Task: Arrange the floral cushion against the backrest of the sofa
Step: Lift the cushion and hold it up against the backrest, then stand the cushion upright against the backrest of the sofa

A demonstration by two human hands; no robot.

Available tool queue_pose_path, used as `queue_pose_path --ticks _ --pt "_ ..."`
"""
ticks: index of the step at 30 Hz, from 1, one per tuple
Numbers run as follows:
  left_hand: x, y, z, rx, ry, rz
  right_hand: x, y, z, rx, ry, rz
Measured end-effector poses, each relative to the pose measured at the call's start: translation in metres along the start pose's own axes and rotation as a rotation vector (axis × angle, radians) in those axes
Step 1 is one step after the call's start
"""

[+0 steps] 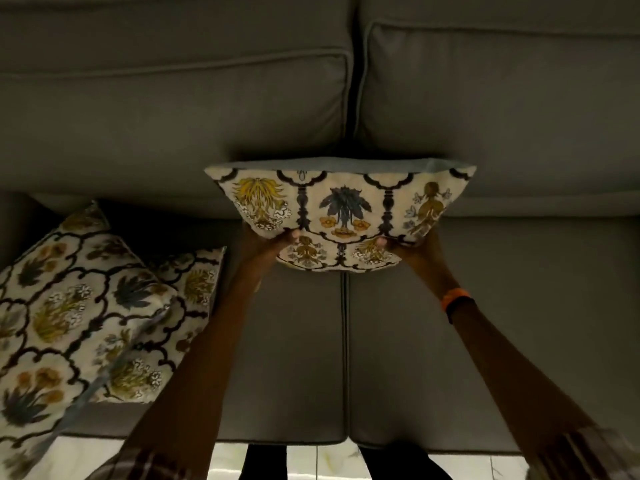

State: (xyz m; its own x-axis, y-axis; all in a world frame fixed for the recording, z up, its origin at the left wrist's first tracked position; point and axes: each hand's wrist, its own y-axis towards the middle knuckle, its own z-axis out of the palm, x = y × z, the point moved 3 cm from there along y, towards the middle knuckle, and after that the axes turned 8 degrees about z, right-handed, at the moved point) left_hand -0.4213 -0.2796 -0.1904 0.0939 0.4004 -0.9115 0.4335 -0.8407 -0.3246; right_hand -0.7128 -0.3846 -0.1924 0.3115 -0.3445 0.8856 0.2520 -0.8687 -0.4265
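The floral cushion [341, 206] sits dead centre, top edge at the backrest [242, 109] seam. The left hand [277, 242] at 7 o'clock and the right hand [403, 245] at 5 are both closed on its lower edge. I'd tip it back evenly so it leans flat. Two matching cushions [79, 306] lie at 8. No readable labels or writing.

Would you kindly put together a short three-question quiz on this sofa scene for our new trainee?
1. True or false: both hands hold the floral cushion.
2. Which wrist wears the orange band: A left, B right?
3. Fill in: two more floral cushions lie on the seat at the sofa's ____ side.

Key: 1 true, left hand and right hand grip its lower edge; 2 B; 3 left.
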Motion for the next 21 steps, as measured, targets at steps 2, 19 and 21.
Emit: queue_pose_path --ticks 2,19,21 --pt "0.002 -0.003 -0.004 -0.041 0.046 -0.06 -0.004 -0.009 0.004 -0.094 0.016 0.056" --pt "0.043 -0.105 -0.306 -0.7 0.454 0.008 0.109 -0.106 0.376 -0.089 -0.354 -0.134" --pt "0.073 -0.109 -0.371 -0.81 0.453 -0.136 0.134 -0.094 0.439 -0.001 -0.442 -0.167"
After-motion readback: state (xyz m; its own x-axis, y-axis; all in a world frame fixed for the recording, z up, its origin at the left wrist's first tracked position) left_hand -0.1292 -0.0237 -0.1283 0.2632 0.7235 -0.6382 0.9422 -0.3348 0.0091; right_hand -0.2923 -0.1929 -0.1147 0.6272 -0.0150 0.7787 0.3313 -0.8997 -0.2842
